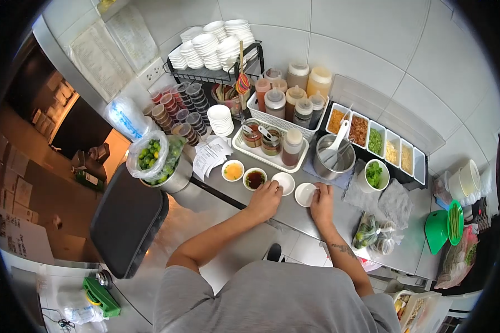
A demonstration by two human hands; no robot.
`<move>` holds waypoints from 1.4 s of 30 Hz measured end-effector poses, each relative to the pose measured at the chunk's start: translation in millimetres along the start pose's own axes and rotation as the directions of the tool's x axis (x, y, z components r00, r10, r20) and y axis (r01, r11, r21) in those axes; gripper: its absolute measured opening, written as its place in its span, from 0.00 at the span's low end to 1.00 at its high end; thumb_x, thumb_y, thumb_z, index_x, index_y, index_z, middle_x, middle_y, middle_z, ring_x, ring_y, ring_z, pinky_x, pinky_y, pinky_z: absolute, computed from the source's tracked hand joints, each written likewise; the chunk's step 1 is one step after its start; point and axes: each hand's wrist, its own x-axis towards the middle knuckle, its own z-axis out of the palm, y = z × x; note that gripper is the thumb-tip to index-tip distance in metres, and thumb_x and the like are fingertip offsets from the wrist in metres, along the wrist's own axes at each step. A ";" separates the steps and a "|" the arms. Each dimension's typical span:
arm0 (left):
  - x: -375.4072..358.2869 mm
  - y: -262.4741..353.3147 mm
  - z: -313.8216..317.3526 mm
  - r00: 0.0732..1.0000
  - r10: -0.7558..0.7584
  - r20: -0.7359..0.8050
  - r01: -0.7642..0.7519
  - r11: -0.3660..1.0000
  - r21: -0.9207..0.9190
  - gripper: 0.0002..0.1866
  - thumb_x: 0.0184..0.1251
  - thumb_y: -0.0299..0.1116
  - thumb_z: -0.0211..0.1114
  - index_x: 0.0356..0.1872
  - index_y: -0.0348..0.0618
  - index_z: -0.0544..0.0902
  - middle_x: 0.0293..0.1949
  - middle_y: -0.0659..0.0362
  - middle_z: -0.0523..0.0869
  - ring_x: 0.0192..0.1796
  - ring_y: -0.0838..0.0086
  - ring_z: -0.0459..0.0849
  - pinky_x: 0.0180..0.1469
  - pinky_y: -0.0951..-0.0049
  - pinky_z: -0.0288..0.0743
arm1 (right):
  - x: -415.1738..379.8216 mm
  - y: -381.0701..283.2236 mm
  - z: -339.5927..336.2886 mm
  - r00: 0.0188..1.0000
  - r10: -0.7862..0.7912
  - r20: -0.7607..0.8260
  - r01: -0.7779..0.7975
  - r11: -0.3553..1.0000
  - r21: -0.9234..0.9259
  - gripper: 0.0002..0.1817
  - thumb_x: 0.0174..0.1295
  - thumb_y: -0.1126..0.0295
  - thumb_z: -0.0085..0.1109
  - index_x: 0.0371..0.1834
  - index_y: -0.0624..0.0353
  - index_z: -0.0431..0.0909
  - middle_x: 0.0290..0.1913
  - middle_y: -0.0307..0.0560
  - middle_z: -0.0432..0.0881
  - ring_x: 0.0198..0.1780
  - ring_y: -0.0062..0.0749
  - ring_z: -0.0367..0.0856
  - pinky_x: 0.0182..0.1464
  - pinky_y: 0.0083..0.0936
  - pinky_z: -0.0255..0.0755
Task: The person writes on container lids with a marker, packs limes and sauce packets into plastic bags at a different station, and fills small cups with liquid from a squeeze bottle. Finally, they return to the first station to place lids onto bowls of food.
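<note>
Four small white sauce dishes stand in a row near the counter's front edge. One sauce dish [233,170] holds an orange-yellow sauce and a second dish [255,178] holds a dark brown sauce. My left hand [265,200] has its fingers curled at the rim of a bare white dish [284,183], close beside the dark sauce. My right hand [322,204] pinches the edge of another bare white dish [304,195], farthest right in the row. My fingertips are partly hidden behind the hands.
Behind are a white tray [244,151] with sauce jars, a steel pot [339,162] with a ladle, and squeeze bottles [275,103]. A topping rack [375,138] and a bowl of greens [374,175] are right. Limes [153,155] and a black tray [129,216] are left.
</note>
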 end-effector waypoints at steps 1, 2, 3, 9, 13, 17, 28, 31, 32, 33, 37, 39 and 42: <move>6.8 1.2 -15.6 0.999 -0.037 0.017 0.038 0.995 -0.088 0.17 0.48 0.26 0.61 0.42 0.35 0.79 0.41 0.50 0.76 0.47 0.56 0.75 0.49 0.59 0.70 | 1.0 0.1 -4.2 1.000 0.028 0.014 -0.028 1.000 0.003 0.10 0.63 0.74 0.49 0.47 0.61 0.73 0.45 0.59 0.71 0.44 0.56 0.74 0.46 0.42 0.70; 15.9 -0.1 -33.0 0.997 -0.069 0.038 0.075 0.982 -0.175 0.18 0.48 0.25 0.61 0.44 0.35 0.79 0.43 0.49 0.77 0.49 0.56 0.76 0.50 0.59 0.70 | 1.9 -2.3 -8.1 0.998 0.056 0.027 -0.056 0.998 0.005 0.10 0.63 0.74 0.49 0.47 0.61 0.72 0.45 0.59 0.71 0.44 0.55 0.74 0.45 0.42 0.70; 35.9 -17.3 -57.6 0.980 -0.144 0.141 0.173 0.958 -0.228 0.21 0.50 0.25 0.61 0.50 0.36 0.77 0.47 0.48 0.78 0.53 0.55 0.75 0.55 0.59 0.69 | 1.3 -10.7 -14.9 0.998 0.065 0.025 -0.064 0.998 -0.008 0.11 0.63 0.72 0.51 0.48 0.60 0.72 0.45 0.57 0.71 0.42 0.54 0.75 0.43 0.42 0.71; 150.5 -253.0 -221.5 0.662 -0.180 -0.728 0.486 0.842 0.234 0.08 0.57 0.27 0.56 0.33 0.32 0.80 0.31 0.40 0.80 0.38 0.47 0.78 0.41 0.54 0.72 | -3.3 -51.4 -40.9 0.999 0.039 -0.005 -0.040 0.995 -0.089 0.11 0.61 0.71 0.54 0.47 0.58 0.74 0.45 0.54 0.71 0.38 0.49 0.77 0.40 0.39 0.73; 183.9 -367.9 -248.6 0.622 -0.160 -0.766 0.574 0.759 0.308 0.11 0.54 0.31 0.60 0.36 0.38 0.83 0.39 0.43 0.80 0.42 0.49 0.80 0.46 0.54 0.73 | 9.3 -81.3 -47.6 0.989 -0.151 0.006 0.151 0.988 0.036 0.08 0.56 0.78 0.57 0.40 0.60 0.77 0.42 0.53 0.73 0.39 0.45 0.77 0.40 0.33 0.74; 195.9 -379.6 -264.0 0.707 -0.308 -0.637 0.602 0.734 0.313 0.10 0.54 0.30 0.59 0.37 0.41 0.84 0.39 0.45 0.80 0.42 0.50 0.80 0.45 0.55 0.74 | 66.6 -117.3 -62.4 0.887 -0.444 -0.128 0.447 0.895 -0.013 0.08 0.54 0.82 0.56 0.37 0.64 0.77 0.37 0.53 0.74 0.37 0.43 0.76 0.41 0.31 0.72; 171.0 -346.3 -297.9 0.468 -0.470 -0.748 0.622 0.777 -0.098 0.11 0.60 0.33 0.55 0.33 0.35 0.79 0.28 0.44 0.83 0.33 0.52 0.82 0.36 0.59 0.74 | 325.7 -150.9 -10.7 0.926 -0.369 -0.080 0.347 0.915 -0.208 0.31 0.50 0.61 0.66 0.51 0.72 0.68 0.46 0.63 0.78 0.48 0.50 0.79 0.49 0.35 0.74; 112.8 -283.6 -286.7 0.438 -0.581 -0.687 0.312 0.814 -0.489 0.12 0.64 0.37 0.56 0.33 0.37 0.79 0.21 0.57 0.80 0.22 0.75 0.76 0.27 0.73 0.69 | 344.3 -164.2 16.4 0.982 -0.032 0.186 0.093 0.940 -0.329 0.42 0.44 0.52 0.71 0.52 0.76 0.65 0.48 0.65 0.78 0.52 0.51 0.78 0.51 0.35 0.74; 89.4 -246.2 -273.3 0.492 -0.581 -0.648 0.295 0.812 -0.504 0.12 0.65 0.37 0.56 0.33 0.38 0.79 0.20 0.60 0.78 0.22 0.78 0.74 0.26 0.75 0.67 | 345.5 -166.0 20.6 0.983 -0.028 0.182 0.095 0.924 -0.370 0.44 0.42 0.50 0.72 0.52 0.77 0.65 0.49 0.66 0.77 0.52 0.50 0.78 0.51 0.34 0.74; 64.6 -209.5 -260.8 0.544 -0.577 -0.609 0.275 0.808 -0.521 0.11 0.67 0.37 0.55 0.33 0.39 0.79 0.20 0.63 0.76 0.22 0.81 0.72 0.25 0.77 0.65 | 347.1 -167.6 23.2 0.984 -0.026 0.175 0.097 0.906 -0.411 0.46 0.40 0.48 0.72 0.52 0.77 0.64 0.49 0.66 0.77 0.53 0.50 0.78 0.51 0.34 0.75; -26.3 -96.0 -185.2 0.728 -0.572 -0.379 0.446 0.814 -0.373 0.04 0.65 0.27 0.55 0.39 0.40 0.77 0.25 0.61 0.74 0.28 0.78 0.72 0.31 0.75 0.68 | 350.2 -149.1 39.0 0.966 -0.250 -0.067 0.193 0.870 -0.454 0.40 0.40 0.49 0.73 0.46 0.73 0.69 0.33 0.57 0.83 0.28 0.42 0.84 0.32 0.31 0.78; -54.6 -51.3 -163.6 0.800 -0.571 -0.183 0.527 0.815 -0.240 0.03 0.60 0.23 0.57 0.34 0.38 0.75 0.28 0.54 0.75 0.30 0.66 0.77 0.32 0.70 0.72 | 350.6 -152.1 34.1 0.984 -0.179 -0.014 0.157 0.894 -0.420 0.41 0.39 0.49 0.73 0.46 0.73 0.69 0.35 0.58 0.83 0.33 0.42 0.85 0.36 0.31 0.78; -99.9 -22.0 -96.8 0.920 -0.326 -0.218 0.349 0.934 0.075 0.09 0.53 0.23 0.61 0.36 0.39 0.75 0.36 0.54 0.77 0.36 0.61 0.76 0.36 0.67 0.74 | 341.8 -159.6 25.8 0.996 -0.091 0.009 0.089 0.941 -0.325 0.41 0.39 0.47 0.73 0.46 0.72 0.70 0.39 0.59 0.83 0.41 0.46 0.84 0.43 0.35 0.76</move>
